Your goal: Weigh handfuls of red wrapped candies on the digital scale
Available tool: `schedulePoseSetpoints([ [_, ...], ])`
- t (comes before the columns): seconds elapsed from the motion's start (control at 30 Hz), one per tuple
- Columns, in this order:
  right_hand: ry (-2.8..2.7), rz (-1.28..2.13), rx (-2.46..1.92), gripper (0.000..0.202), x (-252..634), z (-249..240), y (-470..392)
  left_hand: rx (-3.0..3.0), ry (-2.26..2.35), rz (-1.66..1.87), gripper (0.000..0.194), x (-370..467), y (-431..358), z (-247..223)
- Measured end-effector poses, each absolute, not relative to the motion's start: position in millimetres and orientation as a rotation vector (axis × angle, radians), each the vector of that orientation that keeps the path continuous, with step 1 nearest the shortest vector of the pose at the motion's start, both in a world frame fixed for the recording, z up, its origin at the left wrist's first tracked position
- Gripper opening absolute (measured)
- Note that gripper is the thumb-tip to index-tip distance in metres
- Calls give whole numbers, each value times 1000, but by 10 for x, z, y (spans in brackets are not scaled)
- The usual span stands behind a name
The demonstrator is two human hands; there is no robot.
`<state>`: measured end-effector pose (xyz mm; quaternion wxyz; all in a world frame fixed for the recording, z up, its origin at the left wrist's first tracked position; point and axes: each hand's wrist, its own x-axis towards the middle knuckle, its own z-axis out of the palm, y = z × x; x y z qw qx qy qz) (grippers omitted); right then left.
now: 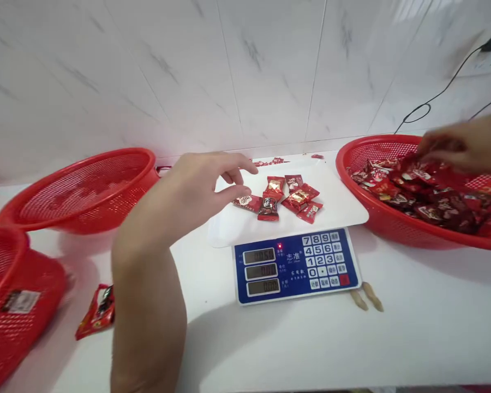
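Note:
My left hand [213, 188] hovers over the left side of the white weighing tray [339, 210], thumb and fingers apart, with nothing held. Close to its fingertips, several red and dark wrapped candies [269, 208] lie in a loose group on the tray. At the right, my right hand [468, 144] reaches into a red mesh basket [396, 226] heaped with wrapped candies [437, 196]. Its fingers are curled together on a red-wrapped candy, somewhat blurred by motion. Beneath the tray is a digital scale with a blue keypad panel [297, 267] and lit displays.
Two more red mesh baskets stand at the left, one behind [94, 221] and one in front [36, 322]. A red packet [96, 314] lies beside my left forearm. Peanut-like pods [370, 297] sit near the scale's right corner. A black cable [448, 87] hangs along the tiled wall.

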<state>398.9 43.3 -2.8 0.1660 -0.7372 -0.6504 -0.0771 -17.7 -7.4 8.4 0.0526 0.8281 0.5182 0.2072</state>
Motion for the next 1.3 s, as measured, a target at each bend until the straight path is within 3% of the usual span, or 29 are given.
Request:
schedulePoseSetpoints([
  [0.07,-1884,-309,-2061,23,3708,214,381,2487,1606,697,23,-212,-100,113],
  [0.13,-1870,-257,-1759,18,3267,328,316,2469,1612,729,24,-227,-115,129],
  [0.23,-1996,53,-1581,14,2589,180,289,2474,1616,703,25,-231,-110,120],
  [0.33,-2147,321,-1461,24,2256,-111,315,2508,1602,704,26,-242,-89,96],
  [0.47,-1815,333,-1364,38,2368,-191,193,2481,1577,756,25,-268,-77,87],
  [0.63,-1457,215,-1281,33,2624,-48,-8,2461,1594,759,24,-252,-64,89],
  [1.03,-1456,175,-1403,32,2681,-125,78,2602,1382,619,19,-102,-23,51],
  [1.3,-1498,172,-1382,30,2693,-157,97,2698,1029,148,21,337,184,-315],
])
